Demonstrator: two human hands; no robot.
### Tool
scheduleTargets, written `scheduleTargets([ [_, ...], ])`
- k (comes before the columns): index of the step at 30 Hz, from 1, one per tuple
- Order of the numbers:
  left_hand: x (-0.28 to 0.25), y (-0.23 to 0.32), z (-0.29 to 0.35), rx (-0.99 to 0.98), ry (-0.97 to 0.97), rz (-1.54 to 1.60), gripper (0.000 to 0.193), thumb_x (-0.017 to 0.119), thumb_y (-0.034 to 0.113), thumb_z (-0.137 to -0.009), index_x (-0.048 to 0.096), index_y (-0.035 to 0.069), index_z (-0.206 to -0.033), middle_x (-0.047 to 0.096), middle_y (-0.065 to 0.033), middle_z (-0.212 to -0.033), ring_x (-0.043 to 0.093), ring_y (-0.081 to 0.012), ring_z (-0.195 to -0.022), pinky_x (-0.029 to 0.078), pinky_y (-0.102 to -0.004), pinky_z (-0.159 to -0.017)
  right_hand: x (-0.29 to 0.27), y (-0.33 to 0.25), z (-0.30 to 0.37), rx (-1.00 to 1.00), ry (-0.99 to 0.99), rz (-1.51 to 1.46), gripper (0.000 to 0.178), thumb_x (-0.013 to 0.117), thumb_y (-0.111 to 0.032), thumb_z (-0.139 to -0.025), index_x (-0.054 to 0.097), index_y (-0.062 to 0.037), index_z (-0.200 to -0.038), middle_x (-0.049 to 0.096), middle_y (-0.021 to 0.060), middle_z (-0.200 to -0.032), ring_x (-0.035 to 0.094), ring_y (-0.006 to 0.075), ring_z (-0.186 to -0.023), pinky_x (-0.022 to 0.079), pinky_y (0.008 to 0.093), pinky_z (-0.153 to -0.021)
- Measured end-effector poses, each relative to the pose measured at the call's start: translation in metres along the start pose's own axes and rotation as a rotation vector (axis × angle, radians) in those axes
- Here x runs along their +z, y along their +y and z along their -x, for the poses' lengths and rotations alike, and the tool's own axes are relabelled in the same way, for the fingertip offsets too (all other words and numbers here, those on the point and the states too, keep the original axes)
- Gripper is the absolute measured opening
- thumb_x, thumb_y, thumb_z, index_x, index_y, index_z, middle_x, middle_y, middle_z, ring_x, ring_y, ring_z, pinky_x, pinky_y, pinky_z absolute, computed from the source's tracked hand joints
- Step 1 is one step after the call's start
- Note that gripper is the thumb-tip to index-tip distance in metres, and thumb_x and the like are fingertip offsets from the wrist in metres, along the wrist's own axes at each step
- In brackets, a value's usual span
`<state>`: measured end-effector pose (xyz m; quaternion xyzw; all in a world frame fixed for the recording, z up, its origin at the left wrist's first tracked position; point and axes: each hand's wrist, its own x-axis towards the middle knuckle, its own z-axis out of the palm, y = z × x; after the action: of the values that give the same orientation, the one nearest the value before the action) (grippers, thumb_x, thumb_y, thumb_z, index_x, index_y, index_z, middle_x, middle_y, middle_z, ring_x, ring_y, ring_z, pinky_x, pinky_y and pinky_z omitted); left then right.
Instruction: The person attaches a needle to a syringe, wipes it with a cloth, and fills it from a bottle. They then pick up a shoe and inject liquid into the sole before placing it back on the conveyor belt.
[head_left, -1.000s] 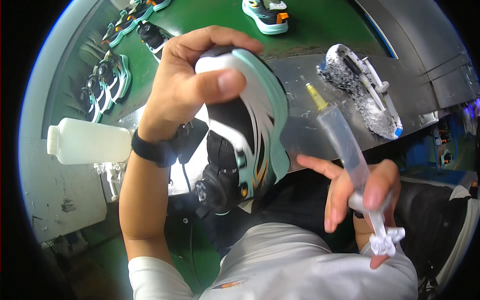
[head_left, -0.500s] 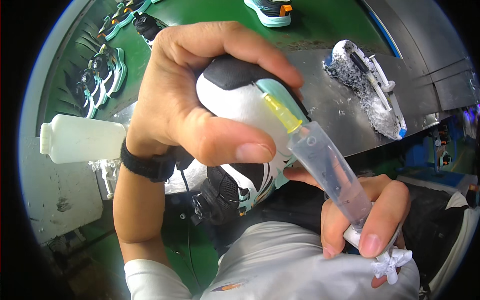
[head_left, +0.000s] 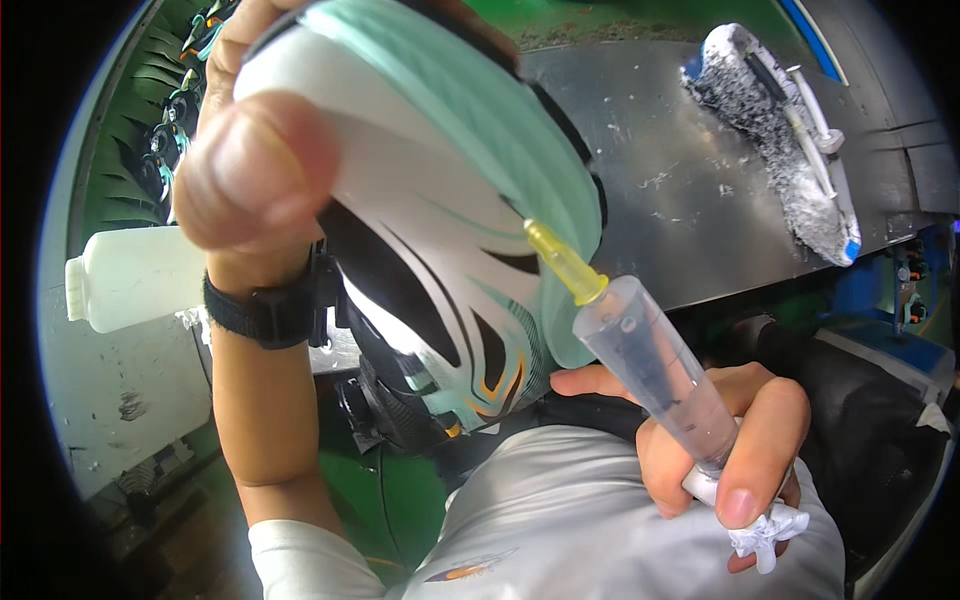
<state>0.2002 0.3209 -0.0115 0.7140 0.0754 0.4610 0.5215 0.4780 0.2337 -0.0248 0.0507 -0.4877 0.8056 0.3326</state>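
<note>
Nearer and turned more side-on now, the shoe (head_left: 425,200) is clasped by the left fingers (head_left: 262,170); ahead of the right fingers (head_left: 768,430), pinching a syringe (head_left: 655,370), the yellow tip (head_left: 568,264) meets or nears the sole (head_left: 490,130). Liquid seems left; how much is applied, I cannot tell.

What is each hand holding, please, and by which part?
The left hand holds a shoe by its toe end; the right hand holds a syringe around its back end.
</note>
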Motion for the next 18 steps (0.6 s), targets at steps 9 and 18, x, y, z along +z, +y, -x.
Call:
scheduleTargets([
  [9,-0.006,-0.021,0.023,-0.141,0.245,0.169,0.069,0.059,0.054,-0.073,0.049,0.005,-0.120,0.057,-0.0138,-0.100,0.056,-0.0295,-0.091,0.048,-0.0378,-0.080,-0.023,0.027,0.011,0.004,0.031,-0.135,0.051,0.081,-0.011,-0.066,0.051,-0.0151,-0.107,0.056,0.0150,-0.081,0.056,0.0216,-0.063,0.012,0.0732,-0.094],
  [18,-0.011,-0.026,0.025,-0.197,0.358,0.215,0.069,0.055,0.055,-0.072,0.050,0.005,-0.119,0.058,-0.0135,-0.100,0.057,-0.0292,-0.093,0.048,-0.0377,-0.080,-0.018,0.034,0.020,0.001,0.153,-0.197,0.053,0.081,-0.016,-0.065,0.052,-0.0128,-0.109,0.054,0.0127,-0.077,0.050,0.0162,-0.057,0.018,0.0695,-0.094],
])
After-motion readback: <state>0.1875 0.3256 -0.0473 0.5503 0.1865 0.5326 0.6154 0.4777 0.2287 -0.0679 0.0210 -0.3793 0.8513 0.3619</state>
